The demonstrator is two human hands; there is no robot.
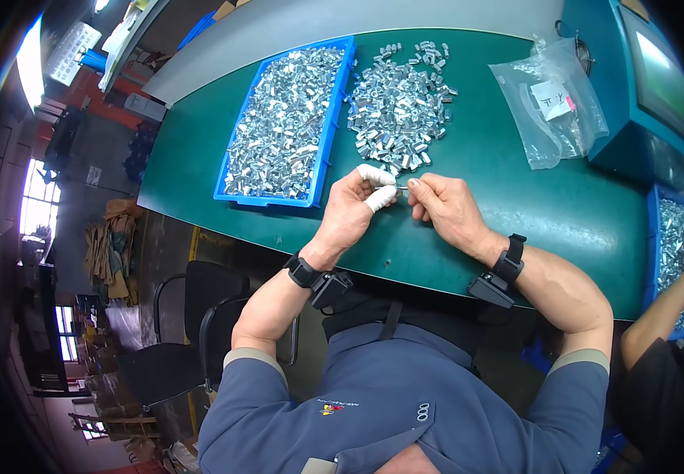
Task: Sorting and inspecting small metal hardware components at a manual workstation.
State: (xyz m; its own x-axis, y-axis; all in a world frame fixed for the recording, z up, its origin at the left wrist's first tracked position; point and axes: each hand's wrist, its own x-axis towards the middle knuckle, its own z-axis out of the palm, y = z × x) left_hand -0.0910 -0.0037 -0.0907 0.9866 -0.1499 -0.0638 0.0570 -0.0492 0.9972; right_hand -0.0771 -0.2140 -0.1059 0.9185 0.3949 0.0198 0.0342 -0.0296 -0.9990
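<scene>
Just in front of the pile, my left hand (347, 210) and my right hand (454, 207) meet over the green table. White wraps cover the left thumb and index finger, which pinch a small metal part mostly hidden by the fingertips. My right thumb and fingers close on a thin metal piece (403, 188) that bridges the gap between the hands; its kind is too small to make out. Beyond the hands lies a loose pile of small silvery metal sleeves (401, 110). A blue tray (332, 118) to its left is filled with similar sleeves.
A clear plastic bag (543, 146) with a paper label lies at the right, beside a teal machine (634, 118) with a screen. Another person's arm (666, 312) reaches over a second blue bin (654, 253) of metal parts. A black chair (200, 316) stands left of me.
</scene>
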